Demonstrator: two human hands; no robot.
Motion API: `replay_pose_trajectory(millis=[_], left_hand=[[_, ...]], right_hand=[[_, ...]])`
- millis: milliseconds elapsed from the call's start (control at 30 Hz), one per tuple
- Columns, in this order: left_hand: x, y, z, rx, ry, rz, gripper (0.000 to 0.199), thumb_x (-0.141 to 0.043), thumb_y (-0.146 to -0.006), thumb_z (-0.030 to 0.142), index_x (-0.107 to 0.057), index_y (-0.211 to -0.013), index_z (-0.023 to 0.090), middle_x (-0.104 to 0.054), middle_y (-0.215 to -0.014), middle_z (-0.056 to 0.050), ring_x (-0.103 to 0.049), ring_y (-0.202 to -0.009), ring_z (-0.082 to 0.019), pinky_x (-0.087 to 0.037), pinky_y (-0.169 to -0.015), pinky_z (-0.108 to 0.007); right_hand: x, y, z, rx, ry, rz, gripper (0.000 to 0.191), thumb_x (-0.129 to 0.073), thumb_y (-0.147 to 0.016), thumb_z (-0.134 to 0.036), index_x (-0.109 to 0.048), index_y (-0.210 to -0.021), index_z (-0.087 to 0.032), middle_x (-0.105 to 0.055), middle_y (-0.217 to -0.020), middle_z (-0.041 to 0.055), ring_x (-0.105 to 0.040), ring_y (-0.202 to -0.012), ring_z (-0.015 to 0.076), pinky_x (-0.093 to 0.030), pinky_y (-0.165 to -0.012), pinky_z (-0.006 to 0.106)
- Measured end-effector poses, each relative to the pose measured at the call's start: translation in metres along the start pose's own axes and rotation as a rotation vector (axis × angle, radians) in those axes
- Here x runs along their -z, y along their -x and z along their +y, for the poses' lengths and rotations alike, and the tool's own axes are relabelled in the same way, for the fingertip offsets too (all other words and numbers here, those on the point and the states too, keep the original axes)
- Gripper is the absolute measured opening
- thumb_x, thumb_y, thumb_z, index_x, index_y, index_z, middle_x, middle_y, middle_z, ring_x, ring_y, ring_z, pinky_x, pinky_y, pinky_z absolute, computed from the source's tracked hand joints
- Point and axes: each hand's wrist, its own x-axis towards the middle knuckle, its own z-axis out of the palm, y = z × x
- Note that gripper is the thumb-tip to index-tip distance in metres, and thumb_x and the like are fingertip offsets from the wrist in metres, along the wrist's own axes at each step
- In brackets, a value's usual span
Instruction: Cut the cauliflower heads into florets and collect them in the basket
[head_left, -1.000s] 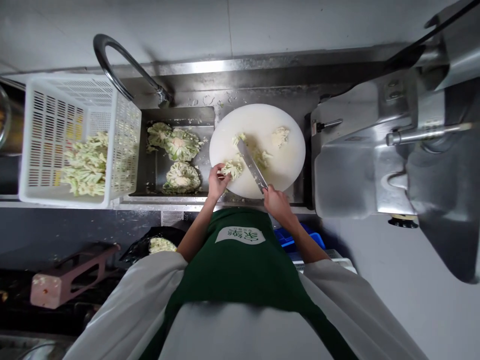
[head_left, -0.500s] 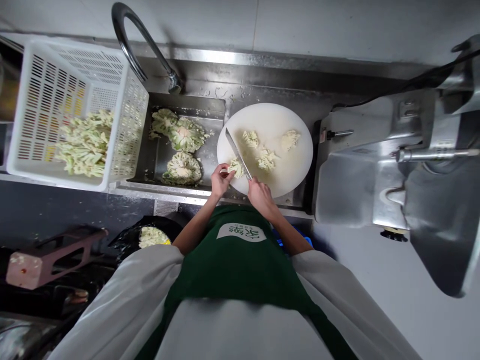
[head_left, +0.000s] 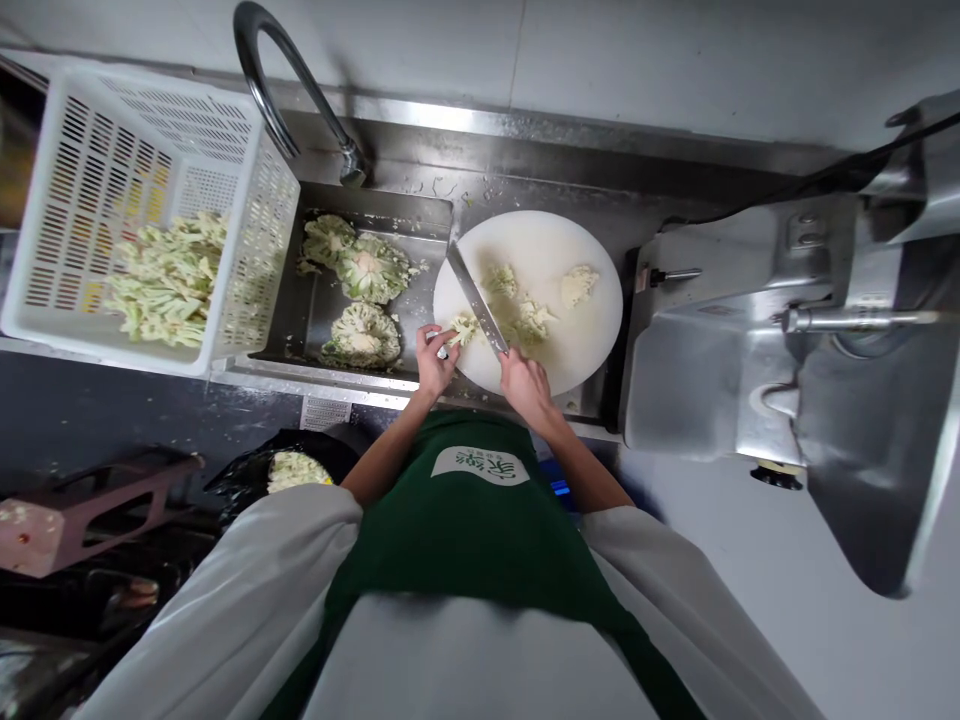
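My right hand [head_left: 526, 388] is wrapped round the handle of a kitchen knife [head_left: 477, 302]. Its blade points up and to the left over a round white cutting board [head_left: 592, 352], its flat side showing. At the board's lower left edge, my left hand [head_left: 435, 362] pinches a small cauliflower floret [head_left: 464, 327], just left of the blade. Right of the knife lie two more cauliflower pieces, one partly behind the blade [head_left: 501, 281] and one lower down [head_left: 532, 320]. A paler cauliflower chunk [head_left: 578, 286] rests near the board's right side.
Cauliflower heads [head_left: 364, 335] sit in the steel sink [head_left: 420, 215] at left, below a curved faucet [head_left: 262, 70]. A white plastic basket [head_left: 251, 250] holds cut florets. A metal slicing machine [head_left: 682, 375] stands at right. A black-lined bin [head_left: 247, 465] with cauliflower bits is lower left.
The knife blade has turned so its flat side shows more. My left hand has drawn slightly left, with the floret. The view has shifted a little.
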Motion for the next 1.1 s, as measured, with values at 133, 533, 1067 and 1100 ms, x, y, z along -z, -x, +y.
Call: replay_pose_trajectory(millis=[133,533,1067,1100], left_hand=[[0.001,-0.005,0.0,-0.027,0.003,-0.005,0.021,-0.069,-0.092,0.036,-0.075,-0.102,0.019,-0.061,-0.106,-0.01,-0.064,-0.102,-0.023,-0.057,-0.097,-0.042],[-0.006,0.007,-0.003,-0.012,0.106,0.037,0.019,-0.073,-0.092,0.038,-0.075,-0.096,0.02,-0.065,-0.102,-0.008,-0.067,-0.098,-0.021,-0.058,-0.091,-0.038],[0.0,-0.004,-0.024,-0.067,0.112,0.064,0.02,-0.066,-0.097,0.036,-0.079,-0.097,0.021,-0.07,-0.099,-0.009,-0.069,-0.092,-0.02,-0.06,-0.088,-0.038],[0.0,-0.006,-0.025,-0.065,0.124,0.063,0.02,-0.066,-0.097,0.037,-0.079,-0.096,0.021,-0.071,-0.099,-0.009,-0.069,-0.092,-0.02,-0.06,-0.089,-0.038]], right_hand=[[-0.004,-0.006,-0.015,0.052,0.023,0.01,0.044,-0.025,-0.11,-0.032,-0.054,-0.135,-0.011,-0.076,-0.106,0.0176,-0.074,-0.097,0.0257,-0.051,-0.087,0.033],[-0.001,-0.002,-0.03,0.024,0.064,-0.009,0.045,-0.023,-0.11,-0.03,-0.057,-0.134,-0.012,-0.075,-0.104,0.0169,-0.073,-0.098,0.0253,-0.051,-0.088,0.031],[0.012,-0.006,-0.025,0.062,0.09,-0.017,0.045,-0.024,-0.11,-0.034,-0.057,-0.132,-0.012,-0.076,-0.107,0.0189,-0.074,-0.099,0.0262,-0.052,-0.088,0.033],[0.012,-0.006,-0.027,0.079,0.09,-0.017,0.045,-0.024,-0.11,-0.034,-0.056,-0.132,-0.011,-0.076,-0.107,0.019,-0.074,-0.098,0.0258,-0.052,-0.088,0.032]])
